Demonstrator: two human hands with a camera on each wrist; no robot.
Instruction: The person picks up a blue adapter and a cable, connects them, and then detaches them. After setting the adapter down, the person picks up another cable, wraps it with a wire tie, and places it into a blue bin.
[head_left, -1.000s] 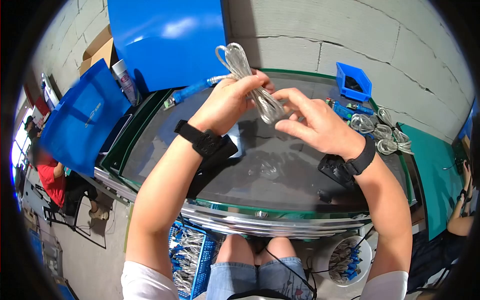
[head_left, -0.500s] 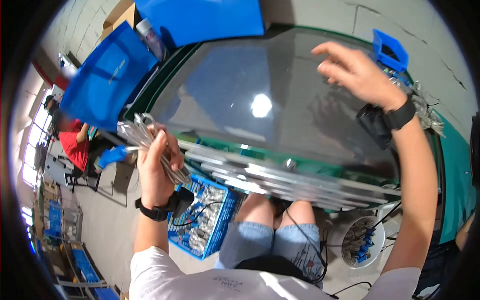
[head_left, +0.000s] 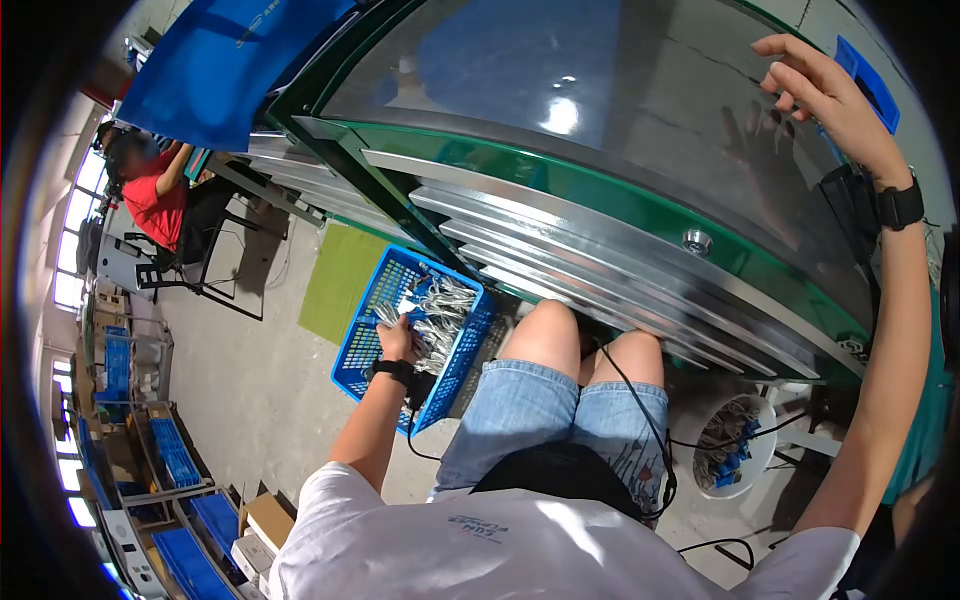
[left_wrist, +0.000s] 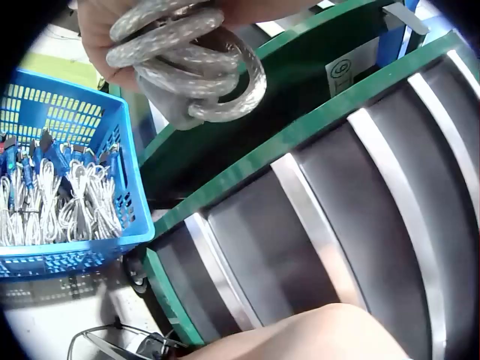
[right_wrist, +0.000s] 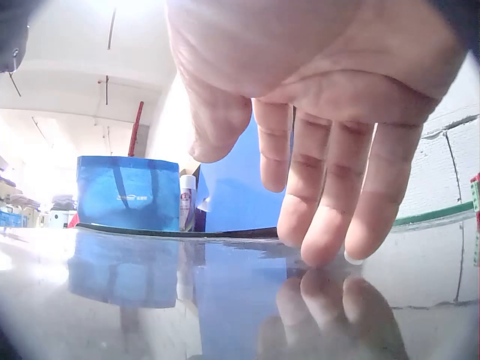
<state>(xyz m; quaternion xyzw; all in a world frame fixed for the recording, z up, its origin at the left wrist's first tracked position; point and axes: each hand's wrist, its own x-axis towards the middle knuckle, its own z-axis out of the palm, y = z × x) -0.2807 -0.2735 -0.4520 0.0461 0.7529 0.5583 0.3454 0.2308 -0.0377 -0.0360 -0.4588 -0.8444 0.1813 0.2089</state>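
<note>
My left hand (head_left: pixel 397 345) is down at the blue plastic basket (head_left: pixel 350 355), over its near left part. In the left wrist view its fingers grip a coiled clear-sheathed cable (left_wrist: pixel 187 64), the silvery loops hanging below the palm. Several bundled cables (left_wrist: pixel 75 199) with blue plugs lie in the basket. Above the right part of the dark glossy tabletop (head_left: pixel 680 130), my right hand (head_left: pixel 825 95) hangs with fingers loosely bent. The right wrist view shows this hand (right_wrist: pixel 322 112) holding nothing, its fingertips close over the reflecting surface.
A white bucket (head_left: pixel 766 460) of cables stands on the floor at the right. The table's green front edge (head_left: pixel 560 165) runs above my knees. At the upper right is a small blue bin (head_left: pixel 868 85). A black cord (head_left: pixel 635 395) crosses my lap. Someone in red (head_left: pixel 155 190) sits at the left.
My left hand has carried the coiled cable from over the table, down and left, to the basket. The right hand has let go of the coil and moved right. The head view has tilted down.
</note>
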